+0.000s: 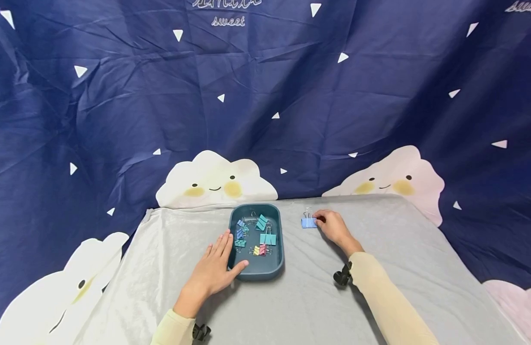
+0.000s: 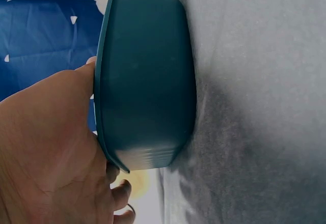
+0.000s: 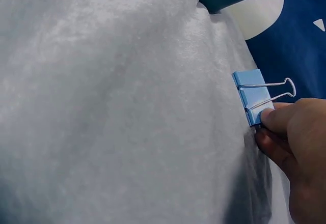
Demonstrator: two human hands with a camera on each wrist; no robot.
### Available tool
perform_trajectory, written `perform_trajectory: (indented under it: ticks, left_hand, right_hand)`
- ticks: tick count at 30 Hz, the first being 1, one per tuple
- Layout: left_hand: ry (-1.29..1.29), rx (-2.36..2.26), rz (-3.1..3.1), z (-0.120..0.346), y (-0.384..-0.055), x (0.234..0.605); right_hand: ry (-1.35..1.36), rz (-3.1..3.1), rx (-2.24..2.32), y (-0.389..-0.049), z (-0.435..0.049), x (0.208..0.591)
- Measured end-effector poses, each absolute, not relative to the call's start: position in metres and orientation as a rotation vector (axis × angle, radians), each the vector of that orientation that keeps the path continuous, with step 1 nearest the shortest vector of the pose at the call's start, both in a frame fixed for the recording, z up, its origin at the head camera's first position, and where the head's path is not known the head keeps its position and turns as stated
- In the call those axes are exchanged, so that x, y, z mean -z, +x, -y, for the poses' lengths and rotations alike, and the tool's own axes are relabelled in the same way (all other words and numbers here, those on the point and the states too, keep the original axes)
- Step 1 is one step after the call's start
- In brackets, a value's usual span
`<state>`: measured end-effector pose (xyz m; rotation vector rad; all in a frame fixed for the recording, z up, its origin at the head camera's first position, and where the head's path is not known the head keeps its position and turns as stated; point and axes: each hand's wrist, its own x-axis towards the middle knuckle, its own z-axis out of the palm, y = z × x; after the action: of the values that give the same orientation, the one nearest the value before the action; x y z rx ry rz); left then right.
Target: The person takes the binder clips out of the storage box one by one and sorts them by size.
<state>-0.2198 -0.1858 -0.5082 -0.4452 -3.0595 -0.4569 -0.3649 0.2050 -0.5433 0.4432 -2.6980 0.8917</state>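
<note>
Dark teal tray [image 1: 256,277] sits on the gray cloth [image 1: 317,302], binder clips scattered inside. Far side: a teal clip [image 1: 261,222]. Right side: a bigger teal clip [image 1: 267,239], handle pointing up toward the far end. Left side: small blue clips [image 1: 240,234] bunched with small teal ones, overlapping, count unclear. Near the middle: a yellow clip [image 1: 256,250] and a pink clip [image 1: 263,249], side by side. Wire handles at the far left are tangled-looking, hard to separate.

Left hand [image 1: 211,269] rests on the tray's left rim, fingers mostly straight, thumb spread apart toward the near end. Right hand [image 1: 336,227] pinches the right end of a light blue clip [image 1: 308,223], right of the tray and well apart from it; cannot tell if the clip touches the cloth.

Left wrist view shows the tray's outer wall only, contents hidden. Right wrist view cuts off tray and hand.
</note>
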Motion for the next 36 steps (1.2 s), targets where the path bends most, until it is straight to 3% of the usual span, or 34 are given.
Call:
perform_trajectory:
  ticks: [36]
  left_hand:
    - [-0.436,0.477,3.060,0.1857,-0.2191,0.5054]
  right_hand:
    - [0.427,2.679,-0.870,-0.3670,-0.1987,0.5482]
